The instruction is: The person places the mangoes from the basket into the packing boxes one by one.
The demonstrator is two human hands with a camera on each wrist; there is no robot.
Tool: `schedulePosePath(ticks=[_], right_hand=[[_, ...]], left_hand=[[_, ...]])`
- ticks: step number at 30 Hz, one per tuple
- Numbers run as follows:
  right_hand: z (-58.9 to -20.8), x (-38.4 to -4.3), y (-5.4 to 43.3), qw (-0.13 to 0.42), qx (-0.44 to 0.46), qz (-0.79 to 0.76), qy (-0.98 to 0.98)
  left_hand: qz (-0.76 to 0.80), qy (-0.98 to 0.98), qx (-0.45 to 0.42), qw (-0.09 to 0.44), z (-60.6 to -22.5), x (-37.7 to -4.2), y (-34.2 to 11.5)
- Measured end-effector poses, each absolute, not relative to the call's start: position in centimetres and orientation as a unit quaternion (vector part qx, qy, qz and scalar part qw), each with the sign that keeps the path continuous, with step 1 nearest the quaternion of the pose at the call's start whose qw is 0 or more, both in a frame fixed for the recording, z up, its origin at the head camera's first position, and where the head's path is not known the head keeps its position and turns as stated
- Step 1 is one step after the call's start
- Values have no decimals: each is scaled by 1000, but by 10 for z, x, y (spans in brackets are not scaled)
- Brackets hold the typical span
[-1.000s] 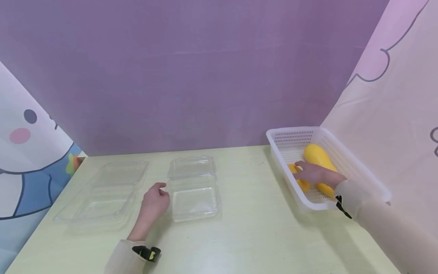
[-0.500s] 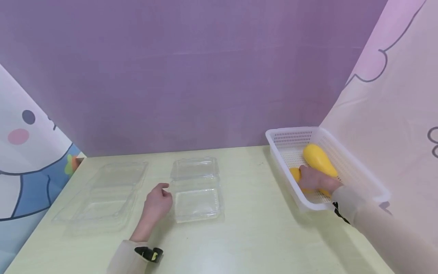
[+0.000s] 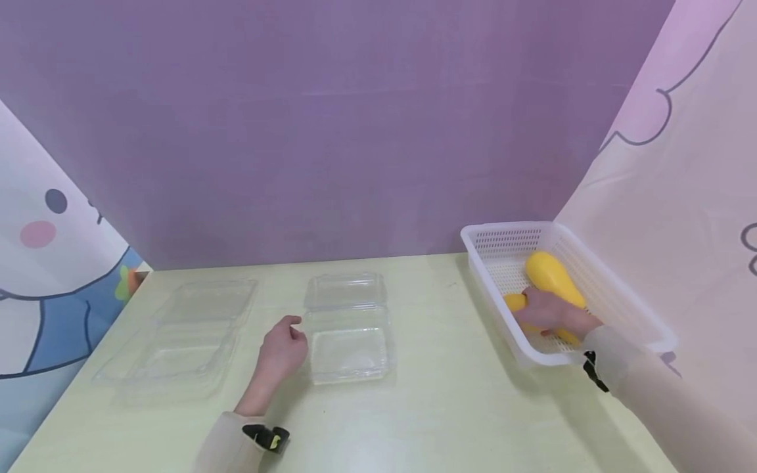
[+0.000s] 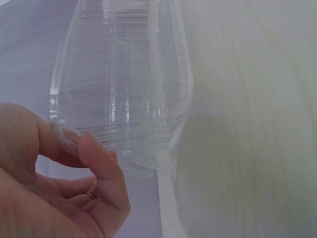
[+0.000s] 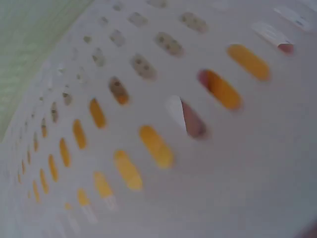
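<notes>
My left hand is at the left edge of a small clear plastic clamshell box, which lies with its lid raised back. In the left wrist view, thumb and forefinger pinch the rim of the clear box. Inside a white perforated basket, my right hand grips a rounded orange-yellow fruit-like piece, mostly covered by the fingers. Behind it lies a larger yellow pear-shaped piece; another yellow piece shows under the hand. The basket wall blocks most of the right wrist view.
A larger clear plastic clamshell box lies open at the left of the pale table. A purple wall panel rises behind the table. Printed cloths stand at the left and right sides.
The small clear box has slid right along with my left hand. My right hand has closed its fingers round the orange-yellow piece, staying inside the basket.
</notes>
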State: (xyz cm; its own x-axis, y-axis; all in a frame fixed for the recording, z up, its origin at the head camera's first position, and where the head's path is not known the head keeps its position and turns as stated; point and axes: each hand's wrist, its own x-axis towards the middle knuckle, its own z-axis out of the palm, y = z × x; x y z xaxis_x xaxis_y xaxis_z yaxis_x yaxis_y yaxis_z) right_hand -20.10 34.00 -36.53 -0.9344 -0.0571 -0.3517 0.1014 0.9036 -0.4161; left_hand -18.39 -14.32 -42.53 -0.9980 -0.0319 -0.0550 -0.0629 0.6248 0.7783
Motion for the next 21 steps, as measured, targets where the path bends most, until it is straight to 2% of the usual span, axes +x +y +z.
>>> schedulePosePath(ticks=[8, 17, 21], right_hand=[[-339, -198, 345, 148, 21, -257, 955], [-325, -198, 347, 81, 26, -282, 956], [-317, -197, 343, 69, 29, -296, 952]], left_hand=[[429, 903, -29, 10, -428, -185, -140], [429, 903, -26, 5, -425, -184, -137], [433, 901, -30, 7, -425, -183, -134]])
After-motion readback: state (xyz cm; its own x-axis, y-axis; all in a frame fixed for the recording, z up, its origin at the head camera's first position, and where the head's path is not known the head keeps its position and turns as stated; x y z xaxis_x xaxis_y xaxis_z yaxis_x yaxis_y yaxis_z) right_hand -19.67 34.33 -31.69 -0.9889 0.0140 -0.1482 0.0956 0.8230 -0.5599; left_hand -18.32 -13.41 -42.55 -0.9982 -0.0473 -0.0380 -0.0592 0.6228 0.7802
